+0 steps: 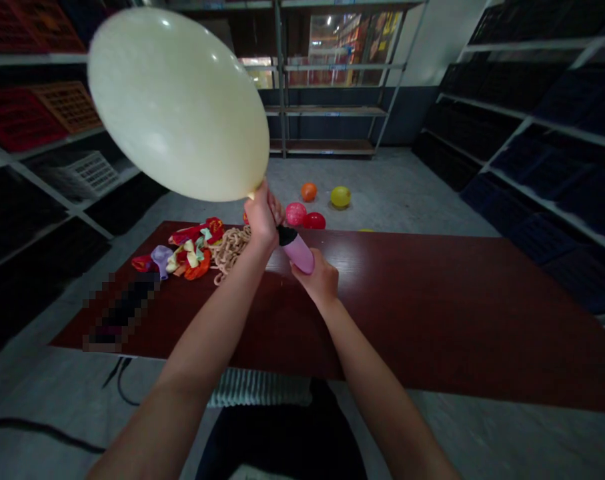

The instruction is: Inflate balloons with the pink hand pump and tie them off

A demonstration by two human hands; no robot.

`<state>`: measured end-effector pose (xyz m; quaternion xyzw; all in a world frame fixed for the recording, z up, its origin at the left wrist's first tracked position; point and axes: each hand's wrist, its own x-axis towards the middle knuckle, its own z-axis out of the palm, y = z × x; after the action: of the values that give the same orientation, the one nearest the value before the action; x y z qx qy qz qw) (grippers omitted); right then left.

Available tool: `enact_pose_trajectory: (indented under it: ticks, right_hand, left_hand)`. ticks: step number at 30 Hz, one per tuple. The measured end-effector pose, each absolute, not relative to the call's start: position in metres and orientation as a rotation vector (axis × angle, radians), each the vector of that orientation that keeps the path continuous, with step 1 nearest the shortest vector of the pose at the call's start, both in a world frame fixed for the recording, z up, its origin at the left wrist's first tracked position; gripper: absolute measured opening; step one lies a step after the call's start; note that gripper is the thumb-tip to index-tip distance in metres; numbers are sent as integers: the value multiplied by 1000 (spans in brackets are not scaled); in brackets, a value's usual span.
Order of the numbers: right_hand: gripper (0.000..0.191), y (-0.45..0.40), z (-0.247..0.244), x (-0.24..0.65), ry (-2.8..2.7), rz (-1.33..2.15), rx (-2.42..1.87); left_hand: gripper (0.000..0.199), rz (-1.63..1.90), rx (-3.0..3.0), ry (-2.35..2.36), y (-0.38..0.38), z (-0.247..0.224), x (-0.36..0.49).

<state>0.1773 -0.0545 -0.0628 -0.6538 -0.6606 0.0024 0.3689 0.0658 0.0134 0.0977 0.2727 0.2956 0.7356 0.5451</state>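
A large pale cream balloon (182,107), blown up, fills the upper left of the head view. Its neck is pinched in my left hand (262,217), at the end of a pink and black pump (298,253). My right hand (321,277) is closed around the lower pink end of the pump. The pump tilts over the dark red table (432,300). The nozzle is hidden behind my left fingers. Left of my hands lie uninflated balloons (197,250) in several colours and a heap of beige rope (231,250).
Beyond the table, orange (309,192), yellow (341,197), pink (295,214) and red (315,221) balloons rest on the floor. Shelves with crates flank both sides. A metal rack (332,110) stands behind. A blurred dark object (127,310) lies at the table's left.
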Motion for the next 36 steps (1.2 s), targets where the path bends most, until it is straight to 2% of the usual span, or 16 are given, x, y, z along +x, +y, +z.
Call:
enact_pose_trajectory:
  ticks: [5, 11, 17, 30, 36]
  right_hand:
    - [43, -55, -59, 179, -1730, -18, -1726]
    - [42, -54, -57, 174, -1877, -106, -1616]
    - [34, -60, -54, 170, -2003, -160, -1541]
    - [27, -71, -50, 166, -2228, -299, -1379]
    - [30, -71, -53, 160, -2203, -231, -1367]
  left_hand:
    - [62, 1735, 576, 698, 16, 79, 69]
    - [61, 1788, 450, 712, 2, 74, 28]
    - [64, 1881, 365, 689, -16, 67, -12]
    - [61, 2020, 236, 673, -50, 78, -117]
    - [64, 2083, 315, 648, -56, 110, -113]
